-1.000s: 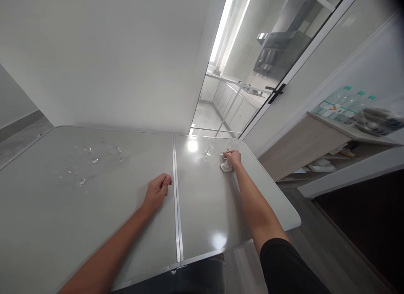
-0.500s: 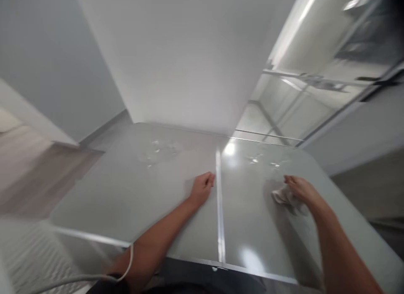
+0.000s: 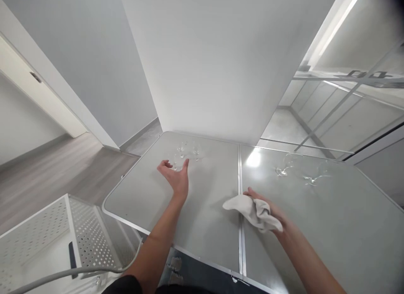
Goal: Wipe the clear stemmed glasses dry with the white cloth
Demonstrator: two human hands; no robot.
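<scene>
My left hand reaches over the left half of the table, thumb and fingers spread apart. Just beyond its fingers stand several clear stemmed glasses, so transparent that their outlines are faint. Whether a fingertip touches the nearest one, I cannot tell. A crumpled white cloth is gripped in my right hand, low over the table's centre seam; one end of it sticks out to the left. Two more clear glasses are farther back on the right half.
The grey folding table has a metal edge and a metal strip across its middle. A white wall rises behind it. At the lower left are a perforated white metal cabinet and a grey cable. Glass panels stand at the right.
My left hand has moved from beside the centre strip toward the left glasses and opened. My right hand has brought the cloth left to the seam. The view has shifted and sharpened.
</scene>
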